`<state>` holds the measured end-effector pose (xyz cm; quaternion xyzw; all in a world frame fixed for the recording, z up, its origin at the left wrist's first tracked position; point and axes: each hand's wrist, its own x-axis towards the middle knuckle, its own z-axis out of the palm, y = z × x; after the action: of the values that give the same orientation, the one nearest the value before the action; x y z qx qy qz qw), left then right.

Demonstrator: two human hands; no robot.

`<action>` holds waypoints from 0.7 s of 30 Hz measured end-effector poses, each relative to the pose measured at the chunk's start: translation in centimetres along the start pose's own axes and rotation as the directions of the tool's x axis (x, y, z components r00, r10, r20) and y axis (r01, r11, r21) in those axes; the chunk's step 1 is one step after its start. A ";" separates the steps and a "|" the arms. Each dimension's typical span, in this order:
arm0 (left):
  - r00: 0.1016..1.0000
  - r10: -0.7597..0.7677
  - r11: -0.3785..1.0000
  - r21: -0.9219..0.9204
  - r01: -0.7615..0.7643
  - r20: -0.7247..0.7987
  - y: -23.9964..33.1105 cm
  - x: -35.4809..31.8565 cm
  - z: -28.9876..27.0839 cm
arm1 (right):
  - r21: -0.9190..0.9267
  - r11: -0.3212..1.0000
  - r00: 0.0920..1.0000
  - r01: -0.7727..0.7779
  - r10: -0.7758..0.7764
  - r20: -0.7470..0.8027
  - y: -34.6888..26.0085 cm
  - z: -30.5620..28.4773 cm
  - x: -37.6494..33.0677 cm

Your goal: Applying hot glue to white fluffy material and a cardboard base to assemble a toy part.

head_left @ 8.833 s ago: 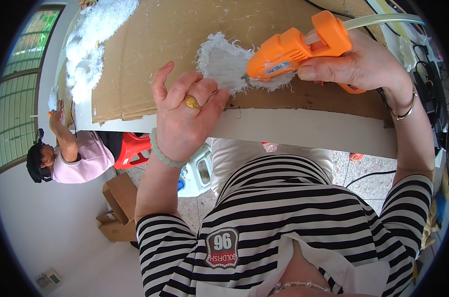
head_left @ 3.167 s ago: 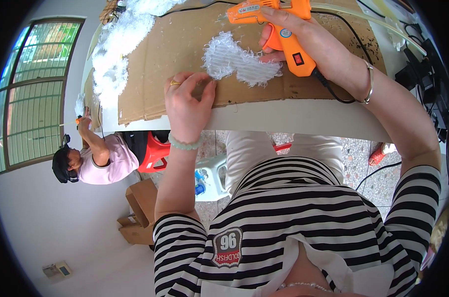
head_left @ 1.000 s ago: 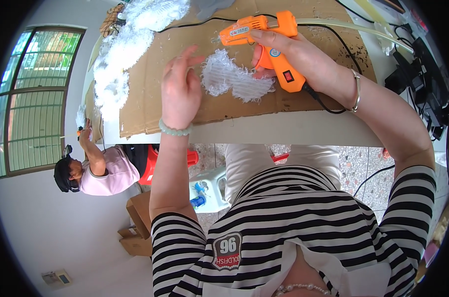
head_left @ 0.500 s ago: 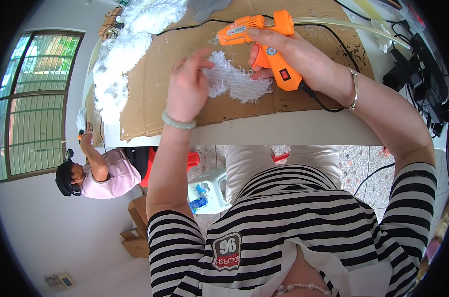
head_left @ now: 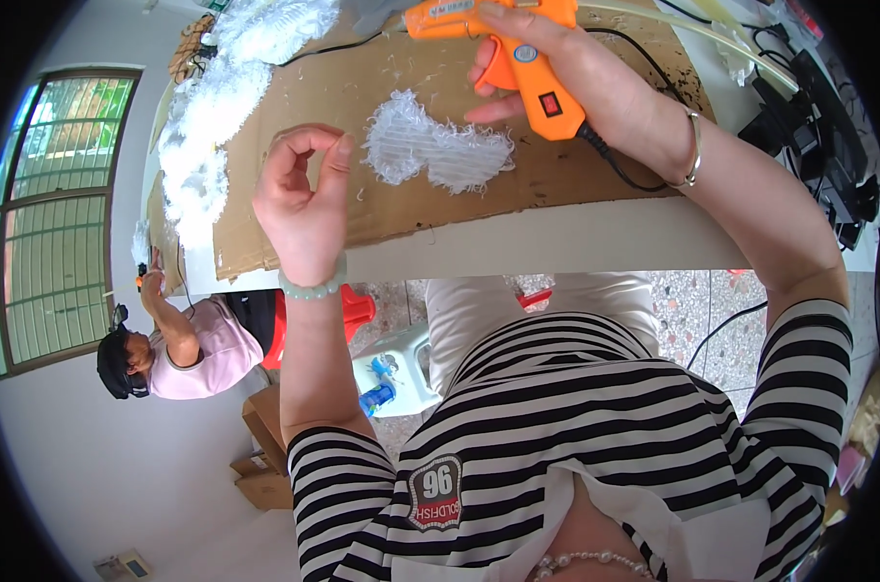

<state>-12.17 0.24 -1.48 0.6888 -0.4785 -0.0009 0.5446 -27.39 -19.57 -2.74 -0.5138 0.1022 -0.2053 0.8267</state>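
My right hand is wrapped round the handle of an orange hot glue gun, raised above the cardboard at the far side. Its nozzle points left, and a long translucent glue stick runs out of its back. Below and left of the gun, a white ribbed fabric piece with frayed, fringed edges lies flat, touched by neither hand. Just left of that piece is my left hand, its fingers curled in and the thumb tip against the index finger. Whatever is in that pinch, if anything, is too small to make out.
A brown cardboard sheet covers much of the white table. White fluffy material is heaped along its left side. Black cables and devices crowd the right edge. Farther left, another person works at the table.
The glue gun in my right hand has moved up and away from the fabric piece. My left hand has drawn left and down off it, thumb and finger now pressed together.
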 end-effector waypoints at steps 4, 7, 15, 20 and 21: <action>1.000 0.024 0.999 0.029 -0.024 0.000 0.2 -2.1 0.5 | 0.094 0.989 0.993 -0.117 0.119 -0.019 -1.8 0.5 0.0; 0.999 0.038 0.999 -0.033 -0.037 0.014 -0.3 -3.5 0.9 | 0.046 0.990 0.991 -0.130 0.132 -0.035 -2.3 0.6 -0.2; 0.989 -0.150 0.923 -0.359 0.137 -0.008 0.2 -5.6 2.1 | -0.004 1.000 0.992 0.030 -0.030 0.125 -2.8 0.2 -0.2; 0.983 -0.186 0.942 -0.284 0.178 -0.001 1.2 -6.0 2.2 | -0.071 0.997 0.991 0.003 0.006 0.132 -3.7 0.3 -1.1; 0.982 -0.188 0.941 -0.289 0.178 -0.006 1.1 -6.2 2.0 | -0.113 0.994 0.994 0.003 0.010 0.109 -4.0 0.6 -1.5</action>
<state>-17.32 2.85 -4.68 0.6440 -0.3979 -0.1093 0.6442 -29.47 -19.96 1.05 -0.5699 0.0693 -0.1694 0.8011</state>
